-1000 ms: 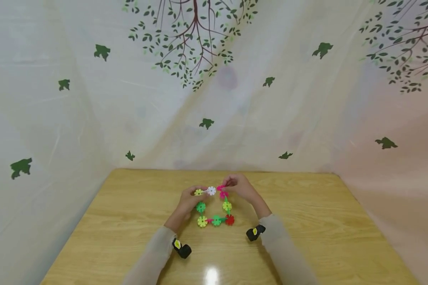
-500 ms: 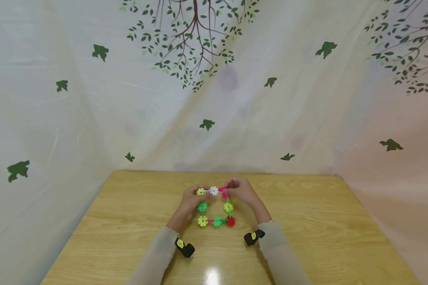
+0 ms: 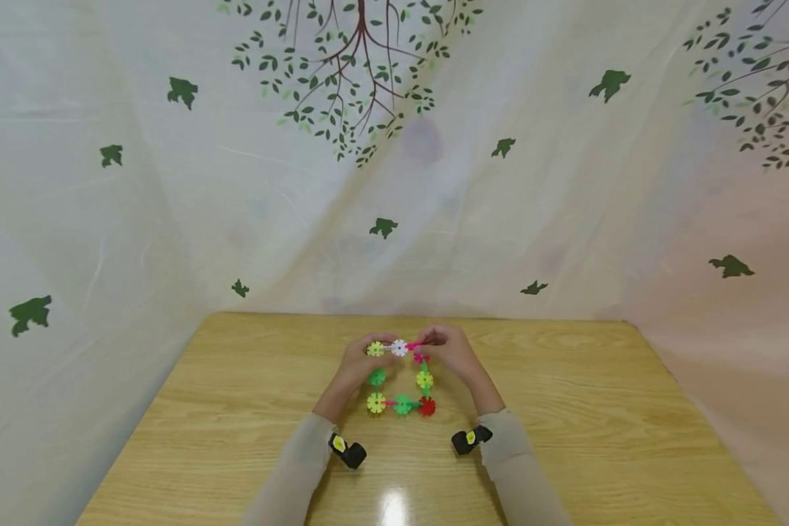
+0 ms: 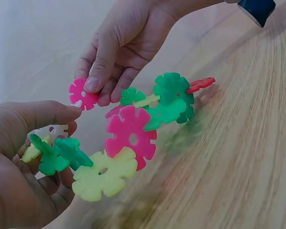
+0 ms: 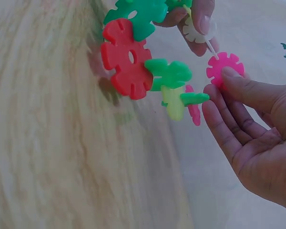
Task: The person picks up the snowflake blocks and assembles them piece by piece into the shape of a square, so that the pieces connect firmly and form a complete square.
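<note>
We see left hand (image 3: 355, 365) gripping the snowflake-disc ring (image 3: 401, 404) at its white disc; right hand (image 3: 452, 352) pinches the pink disc (image 5: 223, 69) (other fingers relaxed), above table (image 3: 565, 409).

A square ring of interlocked plastic snowflake discs (image 3: 401, 380), green, yellow, red, pink and white, is hanging upright above the wooden table, its top edge being held up.
</note>
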Demonstrator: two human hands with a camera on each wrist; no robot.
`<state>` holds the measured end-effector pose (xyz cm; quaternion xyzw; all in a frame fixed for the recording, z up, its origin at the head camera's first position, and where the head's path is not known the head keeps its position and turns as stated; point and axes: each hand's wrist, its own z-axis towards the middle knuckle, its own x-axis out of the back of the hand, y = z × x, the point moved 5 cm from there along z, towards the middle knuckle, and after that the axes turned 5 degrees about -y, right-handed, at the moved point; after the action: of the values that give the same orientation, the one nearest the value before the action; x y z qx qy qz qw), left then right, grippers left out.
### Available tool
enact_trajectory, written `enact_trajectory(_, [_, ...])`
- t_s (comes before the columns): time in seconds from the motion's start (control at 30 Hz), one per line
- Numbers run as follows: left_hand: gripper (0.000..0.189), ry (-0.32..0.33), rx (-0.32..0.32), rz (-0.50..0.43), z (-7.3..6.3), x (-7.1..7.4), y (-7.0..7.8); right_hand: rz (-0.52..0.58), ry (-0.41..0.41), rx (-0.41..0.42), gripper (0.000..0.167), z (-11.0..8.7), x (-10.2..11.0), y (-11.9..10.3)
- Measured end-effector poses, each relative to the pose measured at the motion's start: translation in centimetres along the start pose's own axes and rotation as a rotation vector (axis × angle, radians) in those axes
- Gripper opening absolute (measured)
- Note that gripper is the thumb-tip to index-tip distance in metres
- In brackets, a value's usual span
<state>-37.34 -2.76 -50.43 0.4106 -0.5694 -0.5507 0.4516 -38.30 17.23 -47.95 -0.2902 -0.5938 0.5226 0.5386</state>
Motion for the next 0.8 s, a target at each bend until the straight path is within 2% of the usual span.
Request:
enact_trajectory(0.1, [0.040,-0.006,-0.036,0.001,0.10,-0.23,0.27,0.018,-0.002,0.006,0.014,-0.08,0.20,-0.19])
enact_trajectory(0.23, [0.039,-0.008,-0.025,-0.010,0.12,-0.50,0.13,0.025,-0.006,-0.002,0.014,-0.20,0.29,-0.34])
enact_trajectory(0.53, [0.041,-0.012,-0.002,0.038,0.05,-0.89,-0.16,0.023,-0.013,0.023,0.013,-0.11,0.17,-0.16])
enact_trajectory(0.8, [0.041,-0.016,0.011,-0.002,-0.03,-0.84,-0.12,0.035,-0.003,0.039,0.010,-0.14,-0.04,-0.37])
